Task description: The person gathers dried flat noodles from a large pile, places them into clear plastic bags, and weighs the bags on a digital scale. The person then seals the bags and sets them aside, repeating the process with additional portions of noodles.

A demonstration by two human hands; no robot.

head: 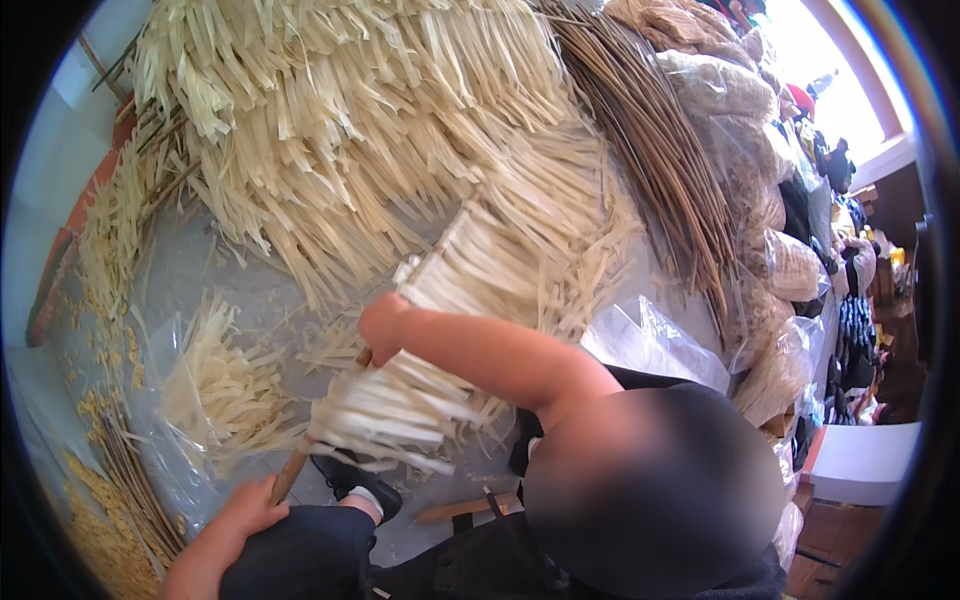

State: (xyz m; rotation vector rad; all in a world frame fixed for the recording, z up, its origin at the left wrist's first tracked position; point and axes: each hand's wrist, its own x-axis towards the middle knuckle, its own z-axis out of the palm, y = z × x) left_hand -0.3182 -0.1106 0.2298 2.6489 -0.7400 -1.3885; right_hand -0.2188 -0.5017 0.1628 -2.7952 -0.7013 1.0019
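Observation:
My left hand [251,506] is closed around the lower end of a wooden stick [291,476] that slants up to the right. Farther along the same stick, my right hand [386,330] grips it near its middle. Pale flat strips [394,412] hang over the stick between the hands, blurred by motion. More strips [487,255] lie along the stick beyond my right hand. A large layered heap of such strips [360,127] spreads across the grey ground sheet in front of me. A loose pile of strips [225,382] lies on clear plastic at the left.
A long bundle of thin brown sticks [652,150] lies at the upper right, beside filled clear plastic bags [720,86]. More sticks [139,480] lie at the lower left. A clear plastic sheet [652,341] is right of my arm. A blurred dark round area covers the lower right.

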